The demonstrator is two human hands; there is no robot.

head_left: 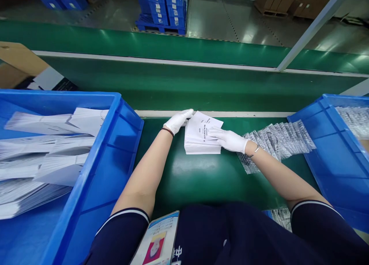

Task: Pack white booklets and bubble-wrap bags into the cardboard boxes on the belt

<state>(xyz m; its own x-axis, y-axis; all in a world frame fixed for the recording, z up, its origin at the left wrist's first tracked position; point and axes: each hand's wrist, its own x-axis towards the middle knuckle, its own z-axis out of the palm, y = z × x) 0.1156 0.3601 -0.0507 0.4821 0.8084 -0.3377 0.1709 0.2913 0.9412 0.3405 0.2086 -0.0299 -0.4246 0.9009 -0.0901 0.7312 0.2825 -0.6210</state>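
Note:
A stack of white printed leaflets (198, 144) lies on the green bench in front of me. My left hand (178, 120), in a white glove, grips the upper left corner of the top sheet (205, 125), which sits skewed on the stack. My right hand (229, 139), also gloved, rests flat on the right side of that top sheet. A fanned row of clear plastic bags (276, 140) lies just right of the stack, partly under my right wrist.
A large blue bin (115, 142) on the left holds several loose white leaflets. Another blue bin (325, 142) on the right holds more clear bags. A green conveyor belt (201, 88) runs behind the bench. Blue crates (164, 7) and cardboard boxes stand on the far floor.

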